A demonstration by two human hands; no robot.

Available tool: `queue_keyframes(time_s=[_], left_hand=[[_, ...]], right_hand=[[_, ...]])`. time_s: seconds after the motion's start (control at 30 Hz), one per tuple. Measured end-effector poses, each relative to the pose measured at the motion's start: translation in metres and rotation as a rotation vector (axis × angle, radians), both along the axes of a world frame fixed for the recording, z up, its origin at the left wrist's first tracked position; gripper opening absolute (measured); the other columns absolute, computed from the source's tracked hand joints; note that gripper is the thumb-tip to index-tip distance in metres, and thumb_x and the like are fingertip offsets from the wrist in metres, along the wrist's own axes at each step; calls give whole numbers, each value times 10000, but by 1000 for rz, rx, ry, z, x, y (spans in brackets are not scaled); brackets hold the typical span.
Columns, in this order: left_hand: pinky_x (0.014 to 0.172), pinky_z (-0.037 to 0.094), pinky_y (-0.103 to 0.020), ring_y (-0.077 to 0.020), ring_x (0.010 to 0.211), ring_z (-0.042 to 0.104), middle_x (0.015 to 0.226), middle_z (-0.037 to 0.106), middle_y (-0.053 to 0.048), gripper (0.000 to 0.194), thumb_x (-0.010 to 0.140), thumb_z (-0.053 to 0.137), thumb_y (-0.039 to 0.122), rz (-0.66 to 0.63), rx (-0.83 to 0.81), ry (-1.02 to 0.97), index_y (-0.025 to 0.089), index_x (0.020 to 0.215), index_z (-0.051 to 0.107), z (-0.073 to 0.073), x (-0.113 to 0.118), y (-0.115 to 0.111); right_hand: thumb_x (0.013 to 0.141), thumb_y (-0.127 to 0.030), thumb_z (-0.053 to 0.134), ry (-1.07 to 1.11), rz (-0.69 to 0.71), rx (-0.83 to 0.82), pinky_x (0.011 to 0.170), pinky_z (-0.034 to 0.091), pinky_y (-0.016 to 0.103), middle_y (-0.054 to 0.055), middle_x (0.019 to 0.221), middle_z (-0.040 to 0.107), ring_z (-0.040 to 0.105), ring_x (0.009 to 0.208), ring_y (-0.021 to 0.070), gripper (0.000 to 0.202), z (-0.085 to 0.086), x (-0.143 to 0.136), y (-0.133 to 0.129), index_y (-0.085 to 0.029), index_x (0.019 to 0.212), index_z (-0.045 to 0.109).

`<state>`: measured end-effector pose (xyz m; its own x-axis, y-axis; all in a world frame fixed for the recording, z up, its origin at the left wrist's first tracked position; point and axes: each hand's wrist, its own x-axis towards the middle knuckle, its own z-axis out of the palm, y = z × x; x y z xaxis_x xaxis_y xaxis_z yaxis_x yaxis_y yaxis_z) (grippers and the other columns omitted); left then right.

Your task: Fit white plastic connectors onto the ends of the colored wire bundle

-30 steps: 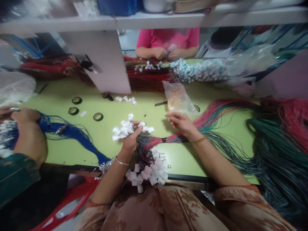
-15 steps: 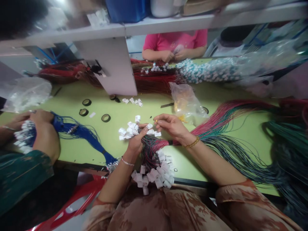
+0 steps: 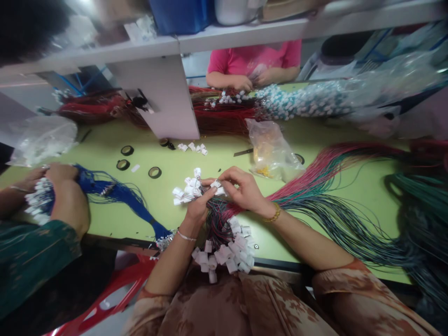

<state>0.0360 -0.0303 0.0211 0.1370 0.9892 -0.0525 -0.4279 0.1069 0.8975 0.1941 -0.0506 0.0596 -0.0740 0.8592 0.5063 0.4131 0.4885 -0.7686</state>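
My left hand (image 3: pixel 199 205) is closed on a white connector (image 3: pixel 216 185), thumb on top, with wires running below it. The fingertips of my right hand (image 3: pixel 245 189) are pinched at that connector's far edge; anything between them is too small to make out. More white connectors (image 3: pixel 191 189) stick out beyond my left hand. A bundle of dark and pink wires (image 3: pixel 219 219) hangs toward me, ending in a cluster of white connectors (image 3: pixel 227 254) at the table edge. Pink, green and dark wires (image 3: pixel 325 172) spread right across the green table (image 3: pixel 168 154).
A clear bag with yellow pieces (image 3: pixel 269 149) lies beyond my right hand. Black tape rolls (image 3: pixel 154 172) sit at the left. A co-worker's hands (image 3: pixel 63 182) hold blue wires at far left. Another person (image 3: pixel 255 65) works across the table, under a shelf (image 3: pixel 245 37).
My right hand has moved left, bringing its fingertips from beside the connectors to the one in my left hand. The small yellow piece seen at its fingertips no longer shows.
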Motion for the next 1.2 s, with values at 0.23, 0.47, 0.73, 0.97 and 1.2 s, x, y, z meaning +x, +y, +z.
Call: queue_keyframes(time_s=[0.23, 0.47, 0.73, 0.97, 1.2], left_hand=[[876, 542, -317, -163, 861, 680, 898, 738, -24, 243, 595, 883, 244, -1, 9, -3, 188, 789, 748, 1, 1, 0], [888, 554, -387, -195, 845, 695, 848, 724, -28, 244, 594, 900, 262, 27, 53, 39, 195, 711, 696, 7, 4, -3], [894, 551, -368, -181, 848, 689, 854, 734, -24, 197, 592, 876, 206, 110, 41, 51, 192, 706, 716, -2, 6, -2], [933, 530, -356, -172, 833, 693, 836, 747, -24, 188, 597, 868, 212, 158, 57, 95, 187, 726, 734, -11, 3, -1], [944, 519, -342, -177, 905, 670, 914, 728, -32, 187, 675, 854, 276, 78, 141, 241, 187, 778, 726, -16, 0, 1]], right_hand=[[884, -176, 544, 13, -10, -21, 667, 470, 261, 11, 811, 644, 598, 700, 128, 30, 2, -2, -2, -201, 900, 545], [845, -283, 642, 271, -33, -188, 635, 501, 254, -2, 796, 663, 640, 700, 133, 170, -7, -6, 0, -220, 920, 503], [908, -265, 562, 74, -145, -89, 663, 527, 265, 38, 853, 727, 710, 762, 169, 104, -10, -13, -9, -222, 997, 529], [892, -144, 471, -264, -157, 99, 718, 538, 319, 100, 940, 739, 701, 789, 212, 238, -25, -25, -19, -202, 1101, 568], [889, -148, 473, -301, -56, 63, 709, 512, 281, 79, 945, 717, 661, 778, 180, 237, -23, -6, -18, -178, 1088, 597]])
